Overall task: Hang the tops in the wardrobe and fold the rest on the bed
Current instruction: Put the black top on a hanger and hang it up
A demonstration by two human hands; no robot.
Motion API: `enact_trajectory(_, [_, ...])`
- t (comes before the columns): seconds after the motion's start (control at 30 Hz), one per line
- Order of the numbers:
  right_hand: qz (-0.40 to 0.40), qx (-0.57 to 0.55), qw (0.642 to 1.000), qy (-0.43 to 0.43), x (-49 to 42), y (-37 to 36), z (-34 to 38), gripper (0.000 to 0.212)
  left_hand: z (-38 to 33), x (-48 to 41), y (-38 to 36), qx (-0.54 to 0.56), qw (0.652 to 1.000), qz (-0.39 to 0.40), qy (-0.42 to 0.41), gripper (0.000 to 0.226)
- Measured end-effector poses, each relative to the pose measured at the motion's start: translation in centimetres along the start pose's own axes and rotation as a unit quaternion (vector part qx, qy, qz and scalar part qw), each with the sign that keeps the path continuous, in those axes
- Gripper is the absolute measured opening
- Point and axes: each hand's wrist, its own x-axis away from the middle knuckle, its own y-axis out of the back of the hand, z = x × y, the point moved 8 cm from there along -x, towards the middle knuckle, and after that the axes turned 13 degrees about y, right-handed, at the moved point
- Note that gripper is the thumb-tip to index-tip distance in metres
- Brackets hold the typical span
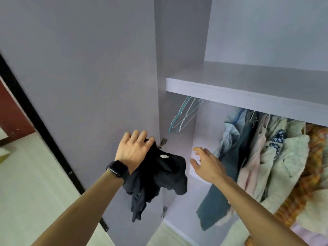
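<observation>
Left: wardrobe door (88, 86), open. Right of it: shelf (248, 93), above the hanging space. Under shelf, left end: hangers (184, 116); right of these: hung clothes (266, 157). Before the door hinge (163, 142): garment (159, 178), in left hand (133, 148). Between garment and hung clothes: right hand (205, 164).

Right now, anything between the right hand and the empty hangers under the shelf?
Nothing visible. The right hand is open below the empty hangers, bare wardrobe space between. The black top hangs from the left hand; the hung clothes sit further right.
</observation>
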Motion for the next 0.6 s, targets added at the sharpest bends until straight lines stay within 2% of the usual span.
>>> enact_trajectory(0.1, [-0.002, 0.007, 1.0, 0.002, -3.6, 1.2, 0.1, 0.047, 0.4, -1.4, 0.4, -0.056, 0.998, -0.033, -0.015, 0.035])
enact_trajectory(0.2, [-0.006, 0.003, 1.0, -0.007, -7.9, 1.8, 0.0, 0.048, 1.6, -3.2, -0.5, -0.112, 0.994, -0.014, -0.005, 0.042])
enact_trajectory(0.3, [-0.021, -0.02, 0.998, -0.056, -11.8, 1.4, -1.2, 0.051, 2.9, -4.3, -2.1, -0.149, 0.988, -0.015, 0.022, 0.047])
enact_trajectory(0.47, [-0.065, -0.046, 0.986, -0.145, -17.4, -2.0, -4.8, 0.067, 4.4, -3.9, -5.2, -0.166, 0.979, -0.116, 0.016, 0.052])
enact_trajectory(0.6, [-0.113, -0.048, 0.975, -0.183, -20.3, -4.7, -6.3, 0.077, 5.3, -4.4, -7.0, -0.204, 0.973, -0.109, 0.006, 0.052])
